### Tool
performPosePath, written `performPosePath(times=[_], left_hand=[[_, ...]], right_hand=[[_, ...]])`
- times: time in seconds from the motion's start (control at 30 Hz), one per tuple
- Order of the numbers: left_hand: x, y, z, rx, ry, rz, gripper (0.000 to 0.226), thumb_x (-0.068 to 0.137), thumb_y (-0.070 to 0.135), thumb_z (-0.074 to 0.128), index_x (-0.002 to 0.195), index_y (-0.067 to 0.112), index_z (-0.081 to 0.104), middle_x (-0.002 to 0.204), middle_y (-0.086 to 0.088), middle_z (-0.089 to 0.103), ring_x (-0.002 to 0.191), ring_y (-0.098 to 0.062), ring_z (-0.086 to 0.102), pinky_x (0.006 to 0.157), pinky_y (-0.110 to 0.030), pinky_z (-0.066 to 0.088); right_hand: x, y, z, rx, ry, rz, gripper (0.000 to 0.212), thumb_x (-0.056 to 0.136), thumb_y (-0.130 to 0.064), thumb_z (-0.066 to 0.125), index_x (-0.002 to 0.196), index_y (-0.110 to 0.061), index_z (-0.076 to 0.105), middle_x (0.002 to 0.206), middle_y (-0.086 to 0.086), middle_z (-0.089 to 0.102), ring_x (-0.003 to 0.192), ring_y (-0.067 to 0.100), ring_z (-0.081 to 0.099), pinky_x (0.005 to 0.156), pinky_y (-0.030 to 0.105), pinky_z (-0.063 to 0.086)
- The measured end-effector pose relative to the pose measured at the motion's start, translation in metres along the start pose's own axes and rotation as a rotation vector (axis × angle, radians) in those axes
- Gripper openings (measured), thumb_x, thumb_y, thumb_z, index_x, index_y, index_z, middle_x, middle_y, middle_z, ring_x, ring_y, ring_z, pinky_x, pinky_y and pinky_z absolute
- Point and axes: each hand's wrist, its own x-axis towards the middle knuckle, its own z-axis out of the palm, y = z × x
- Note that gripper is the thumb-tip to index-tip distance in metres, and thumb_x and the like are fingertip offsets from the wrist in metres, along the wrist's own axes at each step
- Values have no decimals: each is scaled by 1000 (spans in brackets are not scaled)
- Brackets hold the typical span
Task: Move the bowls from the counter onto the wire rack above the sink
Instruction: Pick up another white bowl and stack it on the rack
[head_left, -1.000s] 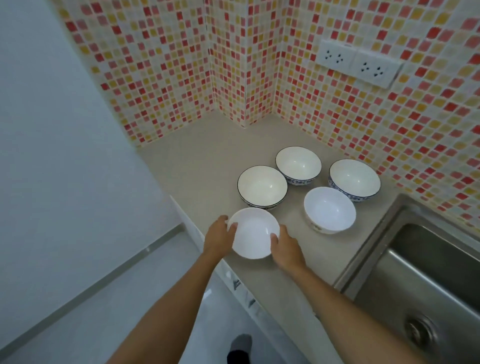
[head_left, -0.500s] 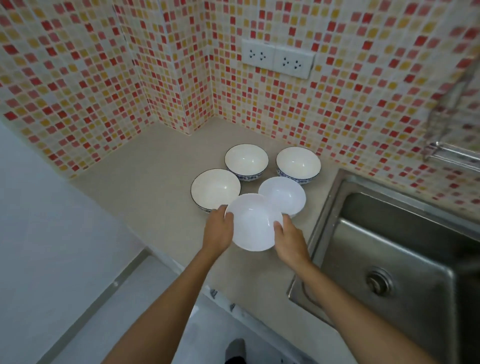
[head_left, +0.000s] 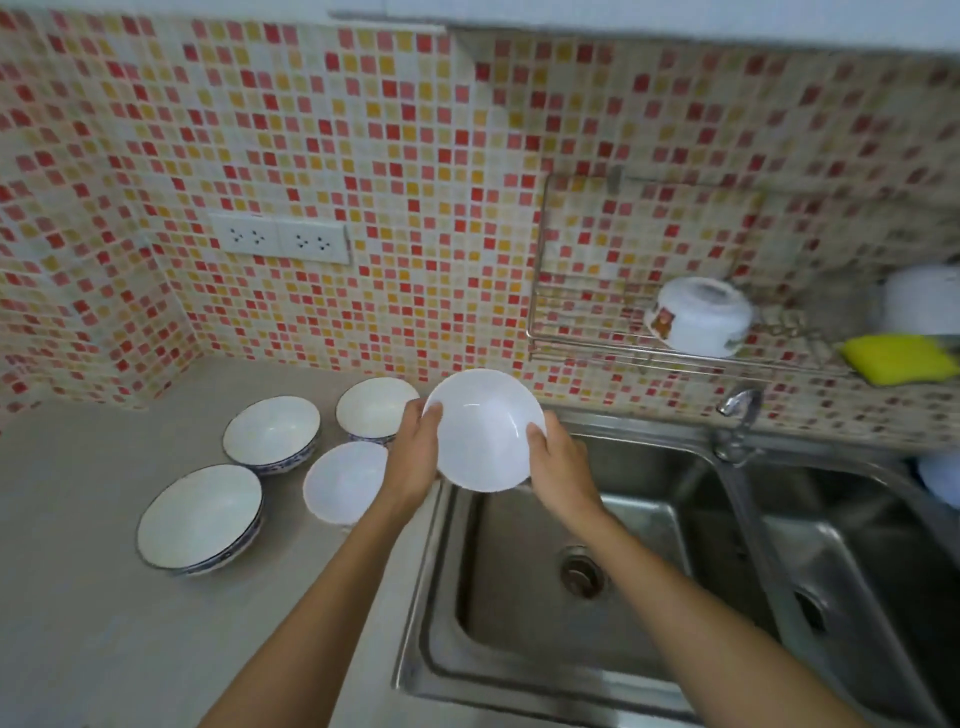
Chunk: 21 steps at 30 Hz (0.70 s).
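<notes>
Both hands hold one plain white bowl (head_left: 484, 430) in the air above the left edge of the sink (head_left: 524, 670), its open side facing the camera. The left hand (head_left: 415, 457) clasps the rim at 9 o'clock, thumb over the edge; the right hand (head_left: 558, 462) clasps it at 3 o'clock, thumb likewise on the rim.

Four more bowls stand upright on the counter (head_left: 93, 623), at 9 o'clock from the held one. A second plain white bowl (head_left: 343, 480) sits nearest, partly behind the left wrist. A blue-patterned bowl (head_left: 374, 408) sits at its 12 o'clock, another (head_left: 271, 434) at its 10 o'clock, and the third blue-patterned bowl (head_left: 200, 519) at its 8 o'clock, nearest the counter's front.

The wire rack (head_left: 597, 343) hangs on the tiled wall (head_left: 415, 156) at 2 o'clock from the held bowl. One white bowl with a printed picture (head_left: 698, 314) already lies on it upside down. A yellow sponge (head_left: 901, 358) rests at the rack's 3 o'clock end. The tap (head_left: 737, 410) stands below the rack.
</notes>
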Motion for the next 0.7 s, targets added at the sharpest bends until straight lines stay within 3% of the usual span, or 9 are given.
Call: performPosePath(times=[0.1,0.2,0.3,0.43,0.53,0.63,0.7], left_hand=[[3,25,31,-74,-13,84,29,96,54,35,121,41,40,115,11,52,103,-11,54,83,-36,52],[4,53,54,-90,-36,179,22,97,56,30,116,47,37,105,23,49,97,-6,54,81,-29,48],[12,75,71,-66,-72,270,28,95,61,30,116,49,43,114,15,54,106,-15,58,88,-35,52],[22,100,96,-102,-100,315,31,95,59,30,117,45,46,121,6,56,108,-19,59,94,-46,51],[26,112,111,-113,-120,321,32,94,62,26,113,49,47,121,8,56,110,-19,58,96,-44,49],[37,121,120,-56,-96,329,49,83,76,24,115,46,47,120,6,56,108,-21,59,95,-52,50],[47,127,126,-4,-26,371,48,88,70,24,121,40,42,122,7,53,110,-19,56,91,-46,52]], right_hand=[[11,-1,-36,-12,70,-40,39,103,-32,33,140,-25,40,122,-1,57,105,20,54,92,44,50],[19,-3,-66,-16,146,-98,38,103,-33,34,140,-27,39,117,-7,54,104,18,56,84,36,53],[28,-6,-96,18,187,-152,34,103,-32,36,135,-24,44,110,-10,54,97,11,55,73,20,46],[43,-6,-130,15,178,-196,36,103,-37,36,136,-25,43,117,-8,57,100,12,57,81,26,52],[56,2,-146,3,199,-247,30,103,-39,34,109,-21,58,89,-7,62,82,12,60,59,11,42],[70,15,-162,-13,303,-289,37,104,-38,32,90,-18,60,75,-4,62,73,10,60,63,19,45],[82,32,-168,-106,349,-303,42,103,-40,30,88,-16,62,69,-4,62,67,10,61,64,27,48]])
